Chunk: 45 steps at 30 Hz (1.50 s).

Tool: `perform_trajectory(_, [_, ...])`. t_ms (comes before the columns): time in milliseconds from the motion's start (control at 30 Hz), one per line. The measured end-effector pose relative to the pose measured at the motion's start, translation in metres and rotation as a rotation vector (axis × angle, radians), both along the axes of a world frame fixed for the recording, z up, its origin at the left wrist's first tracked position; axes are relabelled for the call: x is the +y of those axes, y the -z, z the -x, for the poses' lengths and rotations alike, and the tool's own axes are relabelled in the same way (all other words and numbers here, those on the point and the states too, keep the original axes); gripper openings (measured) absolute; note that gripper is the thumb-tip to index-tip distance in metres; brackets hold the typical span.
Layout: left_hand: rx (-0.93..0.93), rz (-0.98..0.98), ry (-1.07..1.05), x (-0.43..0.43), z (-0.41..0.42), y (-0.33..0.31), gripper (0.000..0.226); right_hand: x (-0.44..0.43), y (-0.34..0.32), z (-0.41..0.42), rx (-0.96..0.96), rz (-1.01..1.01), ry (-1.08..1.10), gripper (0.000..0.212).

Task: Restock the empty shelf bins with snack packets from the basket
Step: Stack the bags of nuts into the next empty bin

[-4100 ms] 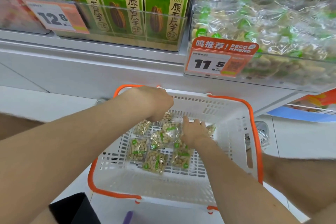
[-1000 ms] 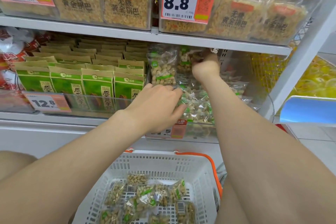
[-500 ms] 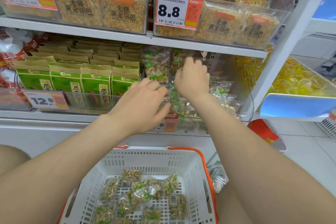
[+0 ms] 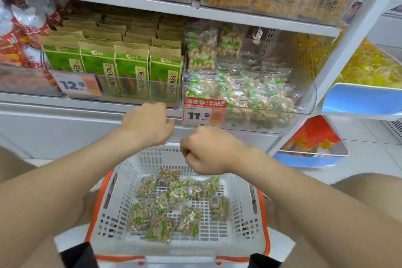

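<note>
Both hands hang between the shelf and the basket on my feed. My left hand [image 4: 148, 124] is in front of the white shelf edge, just below the row of green-and-brown paper seed packs [image 4: 130, 65]. Its back faces the camera and the fingers bend away beneath it, so I cannot tell whether they are spread or closed.

My right hand [image 4: 206, 152] is over the far wall of the white slotted plastic basket with the orange rim [image 4: 243, 220]. Its fingers are curled into a loose fist, and I see nothing in it.

The small clear snack packets of peanuts with green labels [image 4: 171, 206] lie scattered flat on the basket floor, some overlapping. More of the same packets fill the clear plastic shelf bin [image 4: 304, 102] up and to the right, heaped at the front with two upright at the back left. An orange-and-white price tag reading 11.5 [image 4: 203, 113] is fixed at that bin's front left corner, just above my right hand. A second price tag reading 12.8 [image 4: 76, 85] is on the front of the seed packs' bin.
</note>
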State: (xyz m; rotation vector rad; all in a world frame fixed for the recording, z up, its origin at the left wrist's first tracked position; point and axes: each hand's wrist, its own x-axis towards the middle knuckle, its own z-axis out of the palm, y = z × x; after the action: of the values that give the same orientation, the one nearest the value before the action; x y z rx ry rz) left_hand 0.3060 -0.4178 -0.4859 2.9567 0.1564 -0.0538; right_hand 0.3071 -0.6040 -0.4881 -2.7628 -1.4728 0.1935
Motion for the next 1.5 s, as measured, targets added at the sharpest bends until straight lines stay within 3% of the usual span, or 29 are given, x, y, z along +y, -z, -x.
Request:
perform_trajectory(133, [0.299, -0.155, 0.325, 0.003, -0.003, 0.035, 0.018, 0.002, 0.051, -0.001, 0.133, 0.344, 0.038, 0.016])
perform_trajectory(300, [0.546, -0.287, 0.585, -0.008, -0.008, 0.073, 0.024, -0.009, 0.11, -0.03, 0.157, 0.542, 0.16, 0.029])
perform_trajectory(467, [0.486, -0.371, 0.691, -0.013, -0.02, 0.099, 0.031, -0.024, 0.176, -0.046, 0.118, 0.64, 0.25, 0.015])
perform_trajectory(767, [0.511, -0.362, 0.745, -0.015, -0.029, 0.131, 0.024, -0.033, 0.281, -0.036, 0.446, 0.588, 0.414, 0.044])
perform_trajectory(867, [0.519, -0.334, 0.733, -0.016, -0.029, 0.138, 0.027, -0.033, 0.281, -0.026, 0.49, 0.619, 0.455, 0.06])
perform_trajectory(1000, [0.528, -0.316, 0.719, -0.017, -0.03, 0.142, 0.028, -0.036, 0.272, -0.02, 0.411, 0.669, 0.398, 0.051])
perform_trajectory(1167, [0.527, -0.343, 0.705, -0.016, -0.03, 0.137, 0.031, -0.034, 0.276, -0.025, 0.306, 0.516, 0.42, 0.024])
perform_trajectory(1333, [0.616, -0.296, 0.621, -0.018, -0.026, 0.122, 0.045, -0.028, 0.241, -0.036, 0.481, 0.104, 0.603, 0.033])
perform_trajectory(1500, [0.691, -0.174, 0.553, -0.017, -0.019, 0.092, 0.067, -0.005, 0.167, -0.026, 0.497, -0.156, 0.492, 0.038])
